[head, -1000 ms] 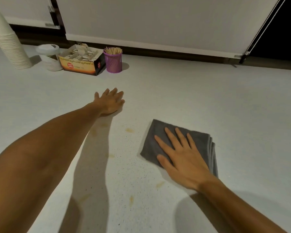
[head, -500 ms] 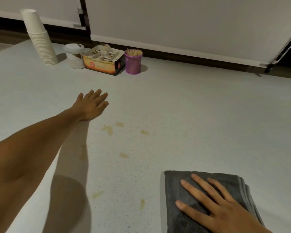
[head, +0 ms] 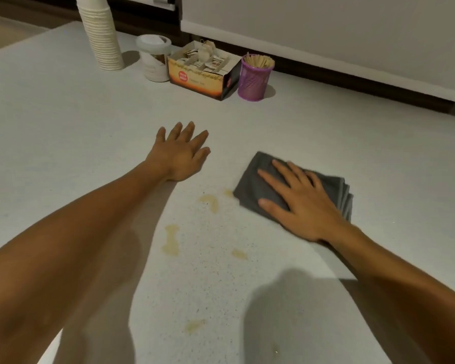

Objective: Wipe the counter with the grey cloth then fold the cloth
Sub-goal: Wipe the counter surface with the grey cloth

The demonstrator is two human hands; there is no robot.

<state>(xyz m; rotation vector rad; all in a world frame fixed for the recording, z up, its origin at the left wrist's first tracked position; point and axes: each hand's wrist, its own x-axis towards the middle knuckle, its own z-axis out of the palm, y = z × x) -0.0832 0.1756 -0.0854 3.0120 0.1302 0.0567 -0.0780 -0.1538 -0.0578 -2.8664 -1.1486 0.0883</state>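
The grey cloth [head: 250, 185], folded into several layers, lies flat on the pale speckled counter [head: 352, 143] right of centre. My right hand [head: 302, 200] presses down on it, palm flat, fingers spread, thumb at its near edge. The cloth's left edge touches one of several yellowish spill marks [head: 210, 202]; others [head: 171, 240] lie nearer me. My left hand [head: 180, 153] rests flat on the bare counter to the cloth's left, fingers apart, holding nothing.
At the back left stand a tall stack of paper cups [head: 101, 35], a white lidded tub [head: 155, 57], an open box of sachets [head: 204, 69] and a purple mesh cup of wooden sticks [head: 254, 77]. A white wall panel runs behind the counter.
My right hand drew the cloth back toward me, then pushed it forward and left again to the spill marks. My left hand stayed flat on the counter.
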